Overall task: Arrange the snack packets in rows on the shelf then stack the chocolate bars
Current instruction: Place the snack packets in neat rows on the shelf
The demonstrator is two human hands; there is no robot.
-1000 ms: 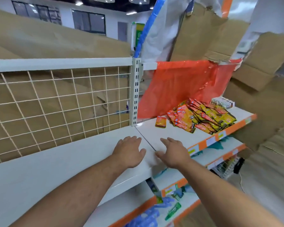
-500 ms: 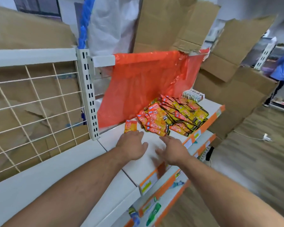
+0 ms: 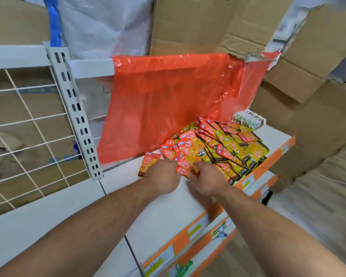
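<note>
Dozens of snack packets point(image 3: 218, 148) lie heaped at and just beyond the loosely spread, empty fingers of the left hand point(image 3: 164, 176) and right hand point(image 3: 206, 181), so a hasty sweep would likely push slippery ones rightward off the shelf point(image 3: 158, 218).

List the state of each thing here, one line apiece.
Packets, heaped, not in rows.
Lone packet, flat, left of the heap.
Chocolate bars, bunched behind the heap.
Orange bag, draped, crumpled.
Left hand, at the heap's edge, grip unclear.
Right hand, likewise.
</note>
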